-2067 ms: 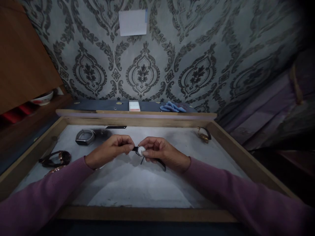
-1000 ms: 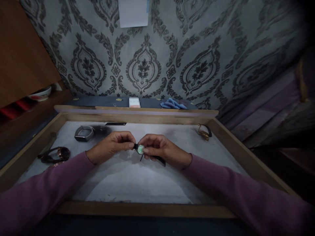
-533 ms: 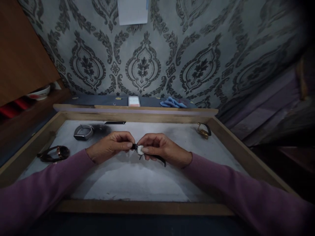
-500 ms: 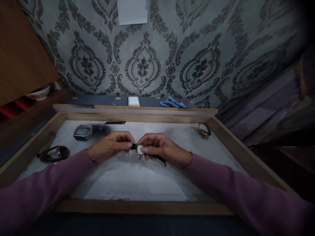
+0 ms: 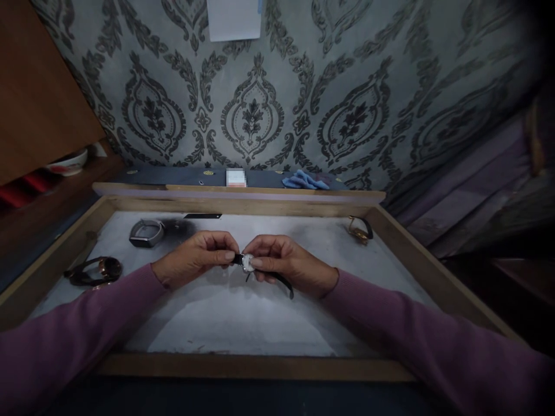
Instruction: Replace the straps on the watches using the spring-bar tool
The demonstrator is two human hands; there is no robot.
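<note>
Over the middle of a wooden-framed tray, both my hands hold a wristwatch with a round white face and a black strap. My left hand pinches the black strap close to the case, thumb on top. My right hand grips the case, its thumb on the edge of the face. The strap's other part hangs down below my right fingers. A thin dark piece sticks out under the case; I cannot tell what it is.
Inside the tray lie a grey-banded watch, a dark watch with a rose-gold case, a gold watch and a flat black strip. Behind the tray are a blue cloth and a small white box.
Both hands keep their grip in nearly the same place. The watch has turned very slightly, and a little more of the strap by my left fingertips shows.
</note>
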